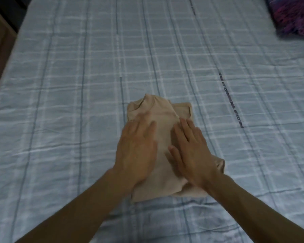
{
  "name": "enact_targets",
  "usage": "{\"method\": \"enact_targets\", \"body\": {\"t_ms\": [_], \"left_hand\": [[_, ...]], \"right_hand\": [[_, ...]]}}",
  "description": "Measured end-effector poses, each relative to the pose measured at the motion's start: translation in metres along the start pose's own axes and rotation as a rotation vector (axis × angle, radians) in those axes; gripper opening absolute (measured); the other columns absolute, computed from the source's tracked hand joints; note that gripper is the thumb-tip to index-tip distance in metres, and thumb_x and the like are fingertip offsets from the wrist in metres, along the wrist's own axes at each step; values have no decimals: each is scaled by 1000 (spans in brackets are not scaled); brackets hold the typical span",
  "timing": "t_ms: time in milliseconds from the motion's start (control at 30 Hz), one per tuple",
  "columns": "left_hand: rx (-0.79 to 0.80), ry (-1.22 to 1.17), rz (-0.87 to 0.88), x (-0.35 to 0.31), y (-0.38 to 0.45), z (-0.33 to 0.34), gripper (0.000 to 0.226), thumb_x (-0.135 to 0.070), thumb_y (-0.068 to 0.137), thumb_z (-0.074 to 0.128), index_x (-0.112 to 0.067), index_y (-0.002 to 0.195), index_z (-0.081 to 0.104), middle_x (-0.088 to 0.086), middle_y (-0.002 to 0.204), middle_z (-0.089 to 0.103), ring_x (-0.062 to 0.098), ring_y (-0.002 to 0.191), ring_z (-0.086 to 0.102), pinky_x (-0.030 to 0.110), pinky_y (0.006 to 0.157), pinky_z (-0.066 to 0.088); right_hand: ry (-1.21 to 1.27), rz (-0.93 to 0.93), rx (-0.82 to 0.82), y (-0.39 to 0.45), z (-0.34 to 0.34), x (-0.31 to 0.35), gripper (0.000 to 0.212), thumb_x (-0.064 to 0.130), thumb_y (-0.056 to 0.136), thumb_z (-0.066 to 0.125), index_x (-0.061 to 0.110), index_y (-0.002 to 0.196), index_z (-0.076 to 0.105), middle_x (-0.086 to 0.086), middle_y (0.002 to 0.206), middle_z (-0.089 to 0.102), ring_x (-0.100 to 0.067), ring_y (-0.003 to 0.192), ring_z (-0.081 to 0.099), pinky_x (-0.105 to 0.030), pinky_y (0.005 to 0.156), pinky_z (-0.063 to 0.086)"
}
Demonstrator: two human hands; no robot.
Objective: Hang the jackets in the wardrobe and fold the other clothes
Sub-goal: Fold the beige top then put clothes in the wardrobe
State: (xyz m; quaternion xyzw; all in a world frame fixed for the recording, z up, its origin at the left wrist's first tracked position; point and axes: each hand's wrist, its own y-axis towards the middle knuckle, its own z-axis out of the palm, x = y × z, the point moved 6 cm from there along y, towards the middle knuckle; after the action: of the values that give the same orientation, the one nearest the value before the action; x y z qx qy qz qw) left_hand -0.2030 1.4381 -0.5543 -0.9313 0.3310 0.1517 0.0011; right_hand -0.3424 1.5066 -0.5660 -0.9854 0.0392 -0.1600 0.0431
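Both hands lie flat with fingers straight on a beige garment (162,137), pressing it rather than gripping it. The left hand (136,148) covers the cloth's 9 o'clock side, and the right hand (191,149) rests on its 3 o'clock side, thumb spread inward. Neither is clearly nearer; they sit almost level, side by side, with a strip of bare cloth between them.

The garment lies on the bed (60,102), on a pale blue checked sheet, slightly toward 6 o'clock of the view's centre. It is already folded into a narrow panel whose long axis runs from 6 o'clock to 12 o'clock, straight away from the person. What looks like the neckline end points to 12 o'clock, beyond the fingertips; the hem end sits at 6 o'clock under the wrists.

My reading is that the hands are smoothing the panel before a crosswise fold, which would bring the near hem up toward the far end along that axis. A purple patterned cloth (295,14) lies well apart at 1 o'clock. The frame is a little blurred.
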Motion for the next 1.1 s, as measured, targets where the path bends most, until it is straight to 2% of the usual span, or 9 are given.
{"method": "enact_targets", "body": {"t_ms": [100,267,367,467,633,733,900,1000,1100], "left_hand": [[106,74,151,-21,-42,22,58,-43,98,46,-14,148,42,10,160,32,27,150,25,54,118,27],[245,160,63,8,-86,41,63,-53,103,22,-23,158,22,0,166,11,22,154,8,55,121,18],[224,150,27,-3,-92,28,66,-54,99,28,-13,149,43,12,159,33,30,149,28,56,119,24],[174,56,178,-29,-112,21,64,-56,87,52,-13,135,55,11,146,51,32,134,47,50,109,39],[148,69,169,-36,-110,16,63,-25,51,87,-11,110,69,8,108,70,29,91,68,34,76,55],[100,44,116,-36,-104,6,38,-4,51,86,-8,85,69,11,80,68,31,65,65,32,52,52],[101,-158,118,-28,-114,-16,20,10,82,64,0,98,71,18,84,70,33,69,67,45,61,56],[102,-195,261,-34,-133,-33,38,22,69,71,1,101,75,18,85,74,29,66,72,40,54,59],[93,-165,346,-38,-153,-39,50,19,56,82,-8,97,77,7,82,76,18,61,71,29,47,56]], "right_hand": [[-63,-72,27,-45,13,2,67,55,105,17,12,155,27,-10,164,17,-23,154,5,-47,124,10],[-107,-167,61,-69,22,-24,65,53,101,25,22,157,19,-3,166,10,-21,154,4,-50,121,18],[-113,-174,36,-76,19,-20,69,57,99,33,17,155,28,-9,164,20,-26,153,11,-50,122,16],[-69,-224,2,-102,21,-10,82,64,90,49,12,152,36,-12,160,30,-29,150,22,-48,121,16],[-113,-170,-54,-99,19,-7,78,38,78,78,10,145,48,-16,149,47,-36,140,41,-55,111,36],[-131,-134,-99,-88,15,-6,66,17,75,76,6,137,56,-18,140,55,-38,132,50,-52,105,41],[-130,-245,-240,-106,-4,-9,64,-13,71,71,-3,132,58,-23,133,60,-39,121,60,-44,103,41],[-223,-377,-270,-131,-12,-10,71,-22,62,71,-6,130,59,-24,132,61,-40,119,62,-41,104,40],[-294,-512,-248,-155,-12,-14,60,-16,75,42,-7,132,57,-22,136,58,-37,125,57,-49,105,45]]}}
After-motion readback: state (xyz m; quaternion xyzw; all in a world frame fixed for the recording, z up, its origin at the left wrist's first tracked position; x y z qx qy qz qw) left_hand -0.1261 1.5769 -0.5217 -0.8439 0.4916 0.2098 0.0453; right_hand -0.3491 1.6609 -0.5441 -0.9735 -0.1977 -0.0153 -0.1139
